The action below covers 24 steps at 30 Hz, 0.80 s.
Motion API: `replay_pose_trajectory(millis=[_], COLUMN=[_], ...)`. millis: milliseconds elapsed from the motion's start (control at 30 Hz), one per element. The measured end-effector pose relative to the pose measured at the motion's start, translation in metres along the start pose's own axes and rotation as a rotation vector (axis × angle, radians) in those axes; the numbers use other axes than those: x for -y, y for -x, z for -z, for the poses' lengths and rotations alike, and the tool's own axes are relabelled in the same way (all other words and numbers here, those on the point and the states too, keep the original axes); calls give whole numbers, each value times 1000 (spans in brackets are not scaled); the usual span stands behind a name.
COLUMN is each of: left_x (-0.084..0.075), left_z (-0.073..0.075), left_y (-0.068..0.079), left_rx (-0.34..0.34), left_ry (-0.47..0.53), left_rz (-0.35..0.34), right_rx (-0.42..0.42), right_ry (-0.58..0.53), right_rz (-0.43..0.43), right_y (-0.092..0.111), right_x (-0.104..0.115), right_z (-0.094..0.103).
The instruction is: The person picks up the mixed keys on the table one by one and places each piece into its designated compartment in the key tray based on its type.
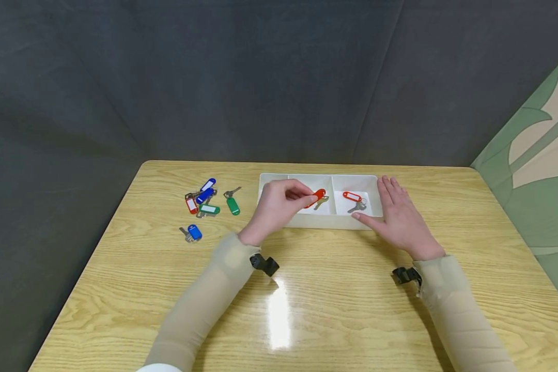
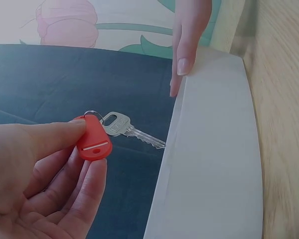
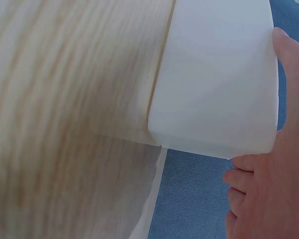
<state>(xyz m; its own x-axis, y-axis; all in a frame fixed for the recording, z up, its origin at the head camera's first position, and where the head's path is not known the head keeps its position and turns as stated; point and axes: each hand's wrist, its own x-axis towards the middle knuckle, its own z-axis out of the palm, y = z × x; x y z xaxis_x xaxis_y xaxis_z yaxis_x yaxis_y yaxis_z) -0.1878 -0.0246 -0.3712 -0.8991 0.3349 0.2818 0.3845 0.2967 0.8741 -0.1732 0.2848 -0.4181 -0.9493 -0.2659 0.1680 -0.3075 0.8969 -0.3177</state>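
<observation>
My left hand (image 1: 279, 204) pinches a red key tag (image 2: 94, 138) between thumb and fingers over the middle compartment of a white tray (image 1: 307, 222). From the tag's ring hangs a silver-toned key (image 2: 120, 127), its tip near the tray's edge in the left wrist view. My right hand (image 1: 402, 222) rests against the tray's right end with fingers straight, the thumb at the front rim. Inside the right compartment lies another red key tag (image 1: 352, 196) with a key (image 1: 358, 206). The left compartment is mostly hidden behind my left hand.
Left of the tray, several keys with blue, red and green tags lie in a loose group. A green tag (image 1: 233, 206) sits at its right side, and a blue tag (image 1: 195, 232) lies nearer me. Dark cloth (image 1: 260, 82) hangs behind the wooden table (image 1: 344, 299).
</observation>
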Motion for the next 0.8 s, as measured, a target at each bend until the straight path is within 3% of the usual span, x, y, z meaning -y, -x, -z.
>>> replay_pose_trajectory(millis=[800], left_x=[2], left_z=[-27], left_y=[-20], left_rx=[23], left_ry=[29], left_rz=[-11], right_rx=[4], right_ry=[1], right_rz=[-1], right_y=[0], right_x=[-1], right_z=[-3])
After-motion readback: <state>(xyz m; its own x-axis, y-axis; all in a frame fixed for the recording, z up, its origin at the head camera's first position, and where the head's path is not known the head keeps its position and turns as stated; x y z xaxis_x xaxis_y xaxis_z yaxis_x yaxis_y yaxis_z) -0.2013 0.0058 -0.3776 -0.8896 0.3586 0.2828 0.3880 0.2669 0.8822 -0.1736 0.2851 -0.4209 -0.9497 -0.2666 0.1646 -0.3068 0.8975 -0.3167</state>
